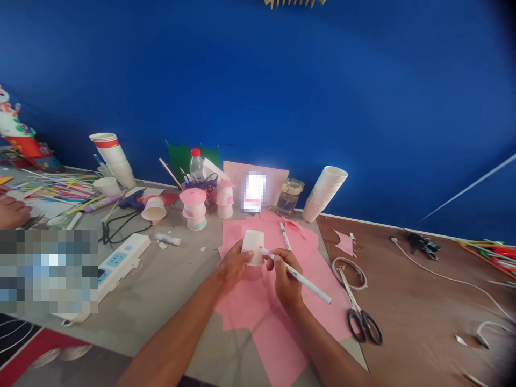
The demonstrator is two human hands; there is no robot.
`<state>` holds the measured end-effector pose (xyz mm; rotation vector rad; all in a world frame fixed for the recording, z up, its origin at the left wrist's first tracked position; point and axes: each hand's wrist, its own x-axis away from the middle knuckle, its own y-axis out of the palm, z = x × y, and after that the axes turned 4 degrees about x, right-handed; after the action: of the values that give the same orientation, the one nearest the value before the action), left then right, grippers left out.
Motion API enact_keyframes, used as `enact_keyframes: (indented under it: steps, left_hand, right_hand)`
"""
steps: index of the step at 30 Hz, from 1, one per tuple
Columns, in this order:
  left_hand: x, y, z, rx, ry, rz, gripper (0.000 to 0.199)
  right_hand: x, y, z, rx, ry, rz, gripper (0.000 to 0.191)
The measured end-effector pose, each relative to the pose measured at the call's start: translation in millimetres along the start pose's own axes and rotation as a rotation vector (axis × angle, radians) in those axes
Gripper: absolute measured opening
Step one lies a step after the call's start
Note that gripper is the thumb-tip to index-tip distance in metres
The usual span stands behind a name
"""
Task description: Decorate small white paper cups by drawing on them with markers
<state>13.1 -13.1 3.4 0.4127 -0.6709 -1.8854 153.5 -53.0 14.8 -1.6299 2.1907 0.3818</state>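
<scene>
My left hand (237, 263) grips a white paper cup (253, 244) by its left side, above a spread of pink paper sheets (262, 322). In my right hand (286, 277) is a white marker (310, 285), held like a pen, its tip at the cup's right side. Whether the tip touches the cup is hard to tell. A second marker (285, 236) lies on the pink paper just beyond my right hand. To the right of the paper lie scissors with black handles (363, 322) and a roll of tape (350, 273).
Cups decorated in pink (194, 209) stand behind, left of a bright phone screen (255, 191). A leaning stack of paper cups (326, 191) and a glass jar (290, 196) are at the back. A power strip (116, 263) lies left; another person's hand (14, 212) shows at the far left.
</scene>
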Motion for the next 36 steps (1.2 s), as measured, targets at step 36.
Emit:
enact_keyframes:
  steps: [36]
  left_hand:
    - [3.0, 6.9, 7.6, -0.024, -0.018, 0.0, 0.034]
  right_hand:
    - [-0.2, -1.9, -8.0, 0.017, 0.059, -0.044, 0.017]
